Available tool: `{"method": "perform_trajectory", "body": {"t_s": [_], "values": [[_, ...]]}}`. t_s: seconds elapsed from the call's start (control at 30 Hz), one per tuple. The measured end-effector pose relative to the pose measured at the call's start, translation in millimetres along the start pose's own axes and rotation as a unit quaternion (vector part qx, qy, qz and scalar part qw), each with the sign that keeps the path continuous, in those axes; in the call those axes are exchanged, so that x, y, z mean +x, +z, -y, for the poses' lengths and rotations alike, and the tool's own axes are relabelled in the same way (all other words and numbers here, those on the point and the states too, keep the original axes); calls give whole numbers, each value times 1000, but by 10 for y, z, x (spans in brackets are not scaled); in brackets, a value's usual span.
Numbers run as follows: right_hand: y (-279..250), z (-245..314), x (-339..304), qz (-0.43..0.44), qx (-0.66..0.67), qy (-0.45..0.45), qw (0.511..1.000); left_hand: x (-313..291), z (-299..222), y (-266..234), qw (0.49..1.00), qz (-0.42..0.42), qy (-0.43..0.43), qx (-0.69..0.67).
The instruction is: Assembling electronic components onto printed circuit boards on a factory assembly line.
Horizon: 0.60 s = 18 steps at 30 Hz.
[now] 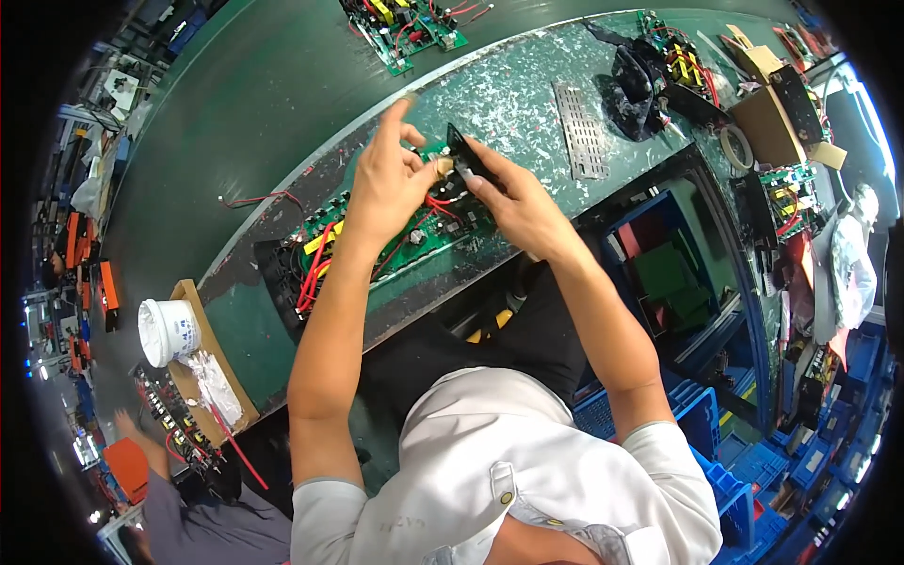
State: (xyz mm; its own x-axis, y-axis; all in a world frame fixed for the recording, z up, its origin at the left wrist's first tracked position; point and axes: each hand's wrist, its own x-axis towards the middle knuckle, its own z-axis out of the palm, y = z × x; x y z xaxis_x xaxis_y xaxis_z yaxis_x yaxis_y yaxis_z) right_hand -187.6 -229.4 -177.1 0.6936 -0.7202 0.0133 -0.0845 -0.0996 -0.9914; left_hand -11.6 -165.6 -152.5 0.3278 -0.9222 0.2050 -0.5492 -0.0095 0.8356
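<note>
A green circuit board [414, 235] with red wires and yellow-wrapped parts lies at the near edge of the green bench, a black end piece [278, 273] at its left. Over the board's far right end, my right hand [518, 202] grips a thin black panel [462, 151] between thumb and fingers, tilted up. My left hand [386, 184] is just left of it, index finger raised and the others bent. Its thumb tip meets a small tan piece [444, 167] beside the panel; whether the thumb merely touches it I cannot make out.
Beyond lies another circuit board [405, 33]. A slotted metal plate [579, 132] and black cloth [636, 89] are at the right, near a tape roll [735, 149] and cardboard box [767, 118]. At left stands a white tub [169, 331]. A co-worker's sleeve [202, 518] shows lower left.
</note>
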Motion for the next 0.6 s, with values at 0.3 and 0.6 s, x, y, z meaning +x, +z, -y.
{"method": "perform_trajectory", "body": {"t_s": [0.3,0.6], "values": [[288,375,177,-103,-292,-300,902,-140,-87,-106,987,47,137,76],[120,312,216,-64,-131,-181,973,-201,-174,-182,995,57,50,-70]]}}
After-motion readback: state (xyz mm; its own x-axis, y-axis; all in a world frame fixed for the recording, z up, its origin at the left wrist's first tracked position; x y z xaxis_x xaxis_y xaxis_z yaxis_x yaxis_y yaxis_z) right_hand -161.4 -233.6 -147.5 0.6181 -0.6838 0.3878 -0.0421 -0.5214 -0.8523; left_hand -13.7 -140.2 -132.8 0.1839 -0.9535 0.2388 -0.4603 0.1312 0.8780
